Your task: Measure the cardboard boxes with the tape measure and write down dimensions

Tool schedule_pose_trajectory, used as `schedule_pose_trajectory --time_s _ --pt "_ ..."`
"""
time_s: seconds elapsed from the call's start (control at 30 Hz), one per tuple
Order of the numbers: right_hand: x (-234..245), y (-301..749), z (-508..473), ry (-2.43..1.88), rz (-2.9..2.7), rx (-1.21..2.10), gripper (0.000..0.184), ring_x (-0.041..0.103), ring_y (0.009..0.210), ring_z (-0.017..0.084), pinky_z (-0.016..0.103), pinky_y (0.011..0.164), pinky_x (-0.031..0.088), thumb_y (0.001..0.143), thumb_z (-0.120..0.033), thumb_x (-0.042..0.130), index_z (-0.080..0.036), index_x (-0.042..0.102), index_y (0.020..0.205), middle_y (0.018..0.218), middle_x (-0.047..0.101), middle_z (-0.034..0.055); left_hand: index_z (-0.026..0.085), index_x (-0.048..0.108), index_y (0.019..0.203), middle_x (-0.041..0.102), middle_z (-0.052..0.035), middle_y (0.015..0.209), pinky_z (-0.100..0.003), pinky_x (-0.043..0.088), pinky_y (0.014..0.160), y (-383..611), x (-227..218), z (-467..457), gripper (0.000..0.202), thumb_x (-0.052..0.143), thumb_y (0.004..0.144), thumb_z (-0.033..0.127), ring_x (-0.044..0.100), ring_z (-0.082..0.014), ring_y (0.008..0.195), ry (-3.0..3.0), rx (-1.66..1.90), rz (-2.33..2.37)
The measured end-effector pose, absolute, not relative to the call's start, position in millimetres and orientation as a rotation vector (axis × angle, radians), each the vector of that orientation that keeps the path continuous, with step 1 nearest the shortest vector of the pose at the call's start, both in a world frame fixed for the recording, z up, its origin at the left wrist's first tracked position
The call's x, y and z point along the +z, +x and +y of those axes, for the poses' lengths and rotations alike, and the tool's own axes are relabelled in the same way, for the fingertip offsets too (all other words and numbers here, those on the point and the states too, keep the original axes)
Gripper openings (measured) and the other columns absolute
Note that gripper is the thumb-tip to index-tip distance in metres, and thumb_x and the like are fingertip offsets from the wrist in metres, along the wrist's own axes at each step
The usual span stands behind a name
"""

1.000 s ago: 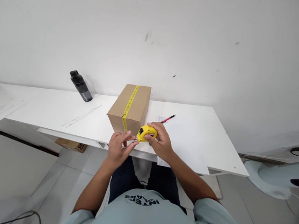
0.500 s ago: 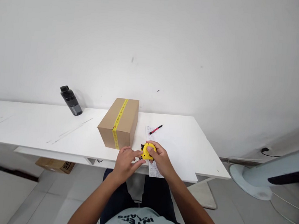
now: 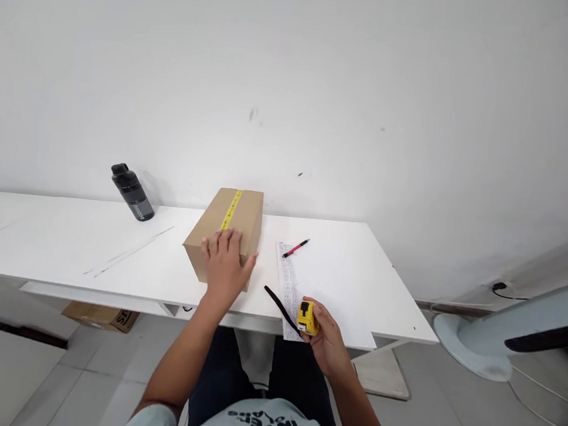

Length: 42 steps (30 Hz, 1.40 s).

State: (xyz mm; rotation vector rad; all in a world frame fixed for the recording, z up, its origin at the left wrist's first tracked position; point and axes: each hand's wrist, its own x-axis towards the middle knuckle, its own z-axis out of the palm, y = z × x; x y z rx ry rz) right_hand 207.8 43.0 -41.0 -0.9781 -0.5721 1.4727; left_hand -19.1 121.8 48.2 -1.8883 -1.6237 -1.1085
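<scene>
My left hand (image 3: 226,264) lies with fingers spread on the near top edge of a cardboard box (image 3: 248,213) sealed with yellow tape. In my right hand (image 3: 325,334) is a yellow tape measure (image 3: 307,317), gripped near the table's front edge. A black wrist strap (image 3: 278,301) trails from the tape measure to the left. Below and behind it lies a sheet of paper with writing (image 3: 286,277), and a red and black pen (image 3: 295,248) rests at that sheet's top.
A black bottle (image 3: 133,192) stands at the back left of the white table (image 3: 61,235), against the wall. Another cardboard box (image 3: 100,316) sits below the table at left. A pale curved stand (image 3: 472,345) is on the floor to the right, with cables.
My left hand has left the tape measure and moved onto the box. My right hand has brought the tape measure right and nearer to me, turning it; its strap now hangs out.
</scene>
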Motion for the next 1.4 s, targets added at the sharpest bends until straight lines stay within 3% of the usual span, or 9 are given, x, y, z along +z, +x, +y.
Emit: schedule_pose_trajectory --time_s 0.13,0.23,0.37,0.43,0.53,0.67,0.87,1.1,1.4 --pt "-33 209 34 -0.965 -0.541 1.489 0.052 0.054 0.063 0.013 0.022 0.044 0.042 0.067 -0.061 0.09 -0.024 0.08 0.102 0.082 0.065 0.0025 0.025 0.067 0.131 0.073 -0.0124 0.135 -0.07 0.026 0.123 -41 44 118 0.04 0.07 0.092 0.033 0.063 -0.0388 0.13 -1.963 -1.089 -1.574" --pt "-22 214 33 -0.864 -0.519 1.553 0.048 0.057 0.065 0.014 0.022 0.045 0.043 0.07 -0.062 0.087 -0.026 0.079 0.102 0.084 0.067 0.0031 0.028 0.067 0.13 0.075 -0.0081 0.131 -0.065 0.03 0.124 -73 44 99 0.036 0.069 0.094 0.03 0.06 -0.0342 0.135 -2.107 -1.133 -1.361" --pt "-5 218 37 -0.748 -0.536 1.592 0.046 0.061 0.07 0.015 0.023 0.048 0.045 0.074 -0.062 0.085 -0.029 0.077 0.104 0.092 0.069 0.0044 0.027 0.068 0.126 0.058 -0.0131 0.152 -0.063 0.04 0.12 -113 44 72 0.032 0.066 0.094 0.025 0.036 -0.037 0.155 -2.091 -1.198 -1.337" --pt "1 214 42 -0.761 -0.571 1.545 0.049 0.062 0.072 0.016 0.024 0.052 0.049 0.072 -0.063 0.086 -0.029 0.076 0.106 0.093 0.069 0.0039 0.026 0.066 0.125 0.049 -0.0158 0.159 -0.065 0.04 0.119 -120 43 59 0.031 0.063 0.095 0.022 0.033 -0.0381 0.157 -1.983 -1.231 -1.356" --pt "7 195 48 -0.807 -0.695 1.468 0.054 0.064 0.077 0.017 0.028 0.065 0.057 0.07 -0.062 0.089 -0.03 0.075 0.111 0.096 0.07 0.003 0.026 0.061 0.129 0.059 -0.0171 0.145 -0.061 0.046 0.114 -107 38 38 0.036 0.061 0.094 0.018 0.048 -0.0345 0.146 -1.843 -1.353 -1.275" --pt "15 163 47 -0.804 -0.999 1.426 0.056 0.067 0.088 0.02 0.031 0.077 0.06 0.071 -0.06 0.09 -0.032 0.074 0.117 0.103 0.073 0.0033 0.029 0.059 0.133 0.073 -0.0108 0.114 -0.05 0.058 0.102 -65 32 11 0.037 0.062 0.096 0.029 0.072 -0.0251 0.108 -2.102 -1.361 -1.055" --pt "26 145 34 -0.753 -1.239 1.404 0.053 0.067 0.088 0.02 0.033 0.079 0.061 0.075 -0.059 0.087 -0.032 0.075 0.119 0.106 0.071 0.0039 0.035 0.061 0.134 0.079 -0.0038 0.1 -0.041 0.06 0.096 -41 24 -9 0.045 0.068 0.092 0.02 0.076 -0.019 0.088 -2.189 -1.362 -1.054" --pt "28 159 40 -0.713 -1.355 1.181 0.046 0.071 0.097 0.022 0.035 0.081 0.064 0.077 -0.052 0.088 -0.034 0.073 0.117 0.117 0.071 0.0055 0.033 0.064 0.122 0.079 -0.0013 0.095 -0.039 0.057 0.095 -73 37 -1 0.033 0.065 0.094 0.016 0.075 -0.0171 0.087 -2.117 -1.226 -0.977" --pt "47 242 118 -0.85 -1.32 0.546 0.046 0.066 0.125 0.031 0.053 0.107 0.057 0.086 -0.051 0.079 -0.032 0.07 0.127 0.13 0.068 0.0096 0.022 0.063 0.119 0.072 -0.0163 0.12 -0.049 0.05 0.102 -150 38 55 0.021 0.057 0.1 0.025 0.068 -0.0278 0.113 -1.693 -1.273 -1.474"
